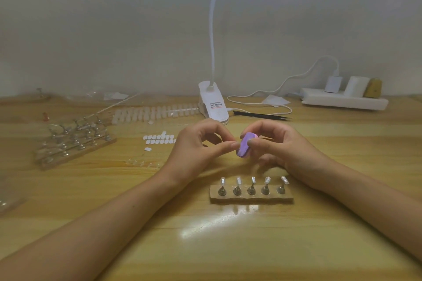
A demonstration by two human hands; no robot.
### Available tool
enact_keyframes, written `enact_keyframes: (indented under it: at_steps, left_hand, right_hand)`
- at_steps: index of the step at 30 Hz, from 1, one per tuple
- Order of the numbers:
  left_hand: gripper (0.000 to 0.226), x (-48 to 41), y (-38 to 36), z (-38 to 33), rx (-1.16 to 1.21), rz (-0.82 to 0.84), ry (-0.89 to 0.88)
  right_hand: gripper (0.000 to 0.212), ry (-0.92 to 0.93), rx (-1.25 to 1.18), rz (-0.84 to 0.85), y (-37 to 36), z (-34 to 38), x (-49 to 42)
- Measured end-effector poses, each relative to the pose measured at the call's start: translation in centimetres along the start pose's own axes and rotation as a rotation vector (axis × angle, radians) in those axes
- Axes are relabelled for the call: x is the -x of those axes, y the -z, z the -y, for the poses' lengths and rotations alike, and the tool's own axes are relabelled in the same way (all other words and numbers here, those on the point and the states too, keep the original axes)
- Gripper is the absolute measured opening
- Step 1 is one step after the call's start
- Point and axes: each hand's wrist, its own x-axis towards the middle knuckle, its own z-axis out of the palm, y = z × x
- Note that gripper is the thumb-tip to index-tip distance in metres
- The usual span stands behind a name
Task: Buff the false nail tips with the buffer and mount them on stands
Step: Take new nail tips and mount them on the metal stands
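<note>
At the table's centre, the right hand (274,143) is gripping the purple buffer block (246,146), fingers curled round it and angling its face toward the left hand (196,146). Left thumb and forefinger are closing narrowly at the buffer's edge, likely steadying a tip for buffing, though I cannot tell whether one is there. At six o'clock, five mounted nail tips (253,180) are standing on the wooden stand strip (251,200), probably kept close for easy reach.

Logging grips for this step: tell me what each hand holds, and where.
The right hand pinches the purple buffer across its sides. The left hand has its fingertips against it; whether they pinch a nail tip cannot be told.
</note>
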Motion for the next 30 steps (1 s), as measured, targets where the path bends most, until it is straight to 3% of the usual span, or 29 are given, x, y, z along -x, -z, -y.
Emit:
enact_keyframes:
  at_steps: [6, 10, 14, 18, 21, 25, 30]
  left_hand:
    - [0.016, 0.04, 0.08, 0.09, 0.053, 0.006, -0.019]
    - [0.014, 0.04, -0.01, -0.01, 0.058, 0.002, -0.008]
    - [0.012, -0.03, 0.03, -0.07, 0.057, 0.014, -0.020]
    - [0.012, -0.02, -0.02, 0.00, 0.043, 0.018, -0.024]
    - [0.013, -0.04, 0.04, 0.11, 0.046, 0.014, -0.023]
    - [0.012, -0.13, -0.14, 0.38, 0.022, 0.022, -0.002]
    - [0.017, -0.12, -0.18, 0.27, 0.044, 0.019, -0.007]
  right_hand:
    - [0.020, -0.013, -0.005, 0.034, -0.18, 0.09, 0.17]
    - [0.030, 0.003, -0.157, -0.117, 0.11, -0.10, -0.11]
    - [0.022, -0.014, -0.053, -0.011, -0.30, -0.04, 0.07]
    - [0.029, 0.003, -0.171, -0.131, 0.09, -0.22, -0.22]
    - [0.026, -0.014, -0.048, -0.027, -0.38, -0.18, -0.05]
    - [0.028, -0.016, -0.152, -0.157, 0.01, -0.06, -0.44]
    - [0.024, -0.001, 0.044, -0.036, -0.67, -0.01, -0.31]
